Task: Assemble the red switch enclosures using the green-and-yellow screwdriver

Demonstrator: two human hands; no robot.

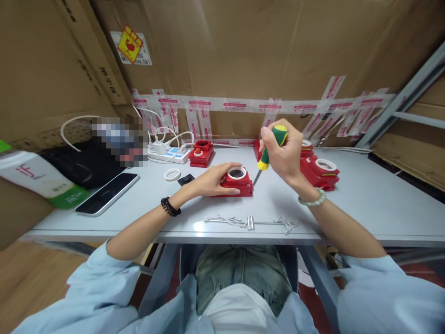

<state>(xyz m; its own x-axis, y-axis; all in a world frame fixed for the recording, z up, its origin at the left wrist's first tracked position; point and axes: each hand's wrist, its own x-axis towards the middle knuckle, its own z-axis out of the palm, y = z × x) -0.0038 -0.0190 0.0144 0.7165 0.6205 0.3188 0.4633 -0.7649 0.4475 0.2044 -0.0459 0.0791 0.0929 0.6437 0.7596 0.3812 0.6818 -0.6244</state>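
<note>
A red box-shaped housing (243,189) with a white ring (237,173) on top lies on the table in front of me. My left hand (217,180) grips it from the left, thumb along the near side and fingers over the far side. In my right hand (285,149) is a screwdriver (273,144) with a green and yellow handle, fist wrapped round it. Its shaft slants down to the left, and the tip is at the housing's right end; whether it sits in a screw I cannot tell. Behind my left wrist lie a black square part (187,179) and a loose white ring (172,175).
Screws and metal rods (250,222) lie along the table's front edge. More red housings stand at the right (319,172) and back (201,154). A power strip (170,154), a phone (107,194) and a white-green bottle (41,178) are at the left. Cardboard (243,55) walls the back.
</note>
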